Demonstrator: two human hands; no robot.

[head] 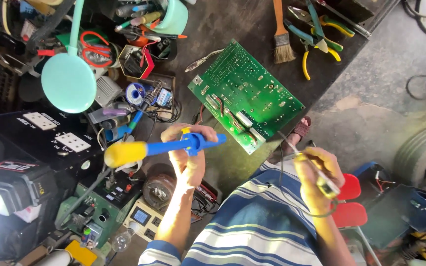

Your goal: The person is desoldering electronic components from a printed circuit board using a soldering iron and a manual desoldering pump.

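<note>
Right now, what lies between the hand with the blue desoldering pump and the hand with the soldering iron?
In the head view, only the near corner of the green circuit board sits between the left hand and right hand; below it lie dark bench and the striped shirt.

- A small blue screen sits on a cream box, near left.
- A red and black label sits on the black machine, far left.

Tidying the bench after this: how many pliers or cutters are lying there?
2 that I can make out: teal-handled pliers and yellow-handled pliers, overlapping at the bench's far right beside the paintbrush. More may hide in the clutter.
</note>
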